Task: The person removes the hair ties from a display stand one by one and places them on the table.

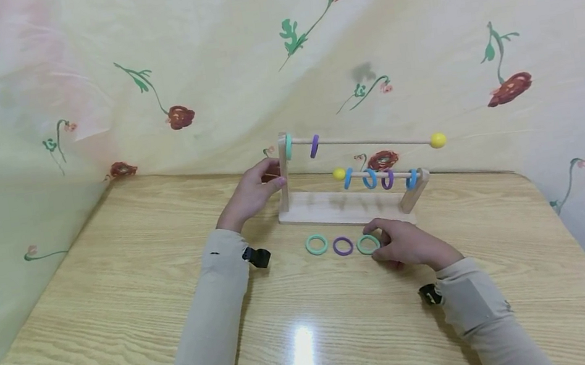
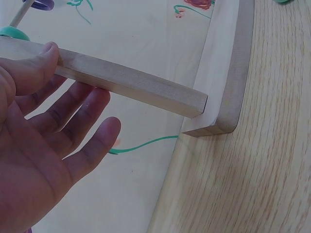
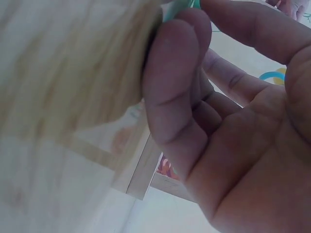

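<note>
A wooden stand (image 1: 330, 207) has a tall left post (image 2: 131, 82) and a shorter right post (image 1: 415, 191), each carrying a rod. My left hand (image 1: 252, 194) holds the tall post, thumb on one face and fingers behind it. On the upper rod hang a green ring (image 1: 289, 147) and a purple ring (image 1: 314, 146). Several blue and purple rings, including a blue ring (image 1: 348, 178), hang on the lower rod. In front of the stand, my right hand (image 1: 408, 244) pinches the edge of a green ring (image 1: 359, 247) at the tabletop; its fingers partly hide the grip in the right wrist view.
Left of that ring, a purple ring (image 1: 335, 247) and another green ring (image 1: 308, 246) lie flat on the wooden table (image 1: 119, 306). Yellow balls cap the rods: one ball (image 1: 437, 140) at upper right, another ball (image 1: 339, 174) lower. A flowered cloth (image 1: 235, 91) hangs behind.
</note>
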The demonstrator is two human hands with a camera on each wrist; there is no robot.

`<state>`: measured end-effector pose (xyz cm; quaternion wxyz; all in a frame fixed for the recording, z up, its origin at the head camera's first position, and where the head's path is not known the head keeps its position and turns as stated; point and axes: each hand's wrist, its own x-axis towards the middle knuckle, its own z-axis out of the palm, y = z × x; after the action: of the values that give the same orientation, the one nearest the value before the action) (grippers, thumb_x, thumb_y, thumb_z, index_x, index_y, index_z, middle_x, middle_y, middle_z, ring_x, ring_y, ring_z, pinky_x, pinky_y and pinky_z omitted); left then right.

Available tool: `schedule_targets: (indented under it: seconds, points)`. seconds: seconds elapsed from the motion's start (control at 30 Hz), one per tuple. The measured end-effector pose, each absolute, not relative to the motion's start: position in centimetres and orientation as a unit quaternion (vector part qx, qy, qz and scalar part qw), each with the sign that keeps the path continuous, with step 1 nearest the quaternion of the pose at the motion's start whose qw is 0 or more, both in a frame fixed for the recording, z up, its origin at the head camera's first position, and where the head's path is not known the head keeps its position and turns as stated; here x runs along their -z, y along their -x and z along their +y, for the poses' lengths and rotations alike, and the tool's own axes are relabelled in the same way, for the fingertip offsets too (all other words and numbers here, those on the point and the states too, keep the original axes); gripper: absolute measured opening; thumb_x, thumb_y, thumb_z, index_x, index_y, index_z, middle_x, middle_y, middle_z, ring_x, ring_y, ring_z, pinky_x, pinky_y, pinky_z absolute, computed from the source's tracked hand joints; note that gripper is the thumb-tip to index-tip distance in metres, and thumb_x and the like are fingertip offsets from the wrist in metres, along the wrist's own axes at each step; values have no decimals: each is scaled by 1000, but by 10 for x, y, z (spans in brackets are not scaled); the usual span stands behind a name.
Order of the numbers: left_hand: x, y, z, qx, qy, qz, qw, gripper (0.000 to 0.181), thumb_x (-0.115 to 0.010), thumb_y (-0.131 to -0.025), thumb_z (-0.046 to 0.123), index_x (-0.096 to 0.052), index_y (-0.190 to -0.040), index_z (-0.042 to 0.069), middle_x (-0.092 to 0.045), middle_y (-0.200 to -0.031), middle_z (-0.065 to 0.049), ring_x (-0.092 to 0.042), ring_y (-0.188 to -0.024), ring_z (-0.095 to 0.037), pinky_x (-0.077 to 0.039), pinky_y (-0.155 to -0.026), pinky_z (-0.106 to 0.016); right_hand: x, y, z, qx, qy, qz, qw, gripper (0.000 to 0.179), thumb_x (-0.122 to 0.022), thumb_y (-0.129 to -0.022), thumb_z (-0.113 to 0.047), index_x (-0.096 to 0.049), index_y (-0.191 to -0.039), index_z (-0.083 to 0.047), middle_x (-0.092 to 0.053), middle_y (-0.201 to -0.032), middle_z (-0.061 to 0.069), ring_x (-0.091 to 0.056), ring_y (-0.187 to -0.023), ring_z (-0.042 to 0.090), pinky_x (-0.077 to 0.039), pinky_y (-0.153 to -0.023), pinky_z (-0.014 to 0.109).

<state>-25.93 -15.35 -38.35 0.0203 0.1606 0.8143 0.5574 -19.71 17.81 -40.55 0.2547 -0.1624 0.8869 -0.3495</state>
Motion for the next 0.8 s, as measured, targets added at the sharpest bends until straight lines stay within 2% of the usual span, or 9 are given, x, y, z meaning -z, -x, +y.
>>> schedule_targets:
  seconds: [0.4,0.8]
  points:
    - [380,261,-153,-567,-164,807,20,34,-61,-103,14,-57,-136,6,-60,-124,-10,-55,-120,-27,-46,-100,-42,400,196,176,336,156,895,251,38,-69,-92,-1,-54,-128,-2,-57,-76,8,-58,-57,20,-51,-54,36]
    - [382,262,-154,-569,-159,806,25,37,-60,-103,15,-56,-138,4,-60,-124,-8,-55,-120,-26,-47,-100,-43,394,197,180,330,179,892,253,41,-72,-92,-7,-54,-129,0,-57,-73,6,-58,-59,20,-49,-55,35]
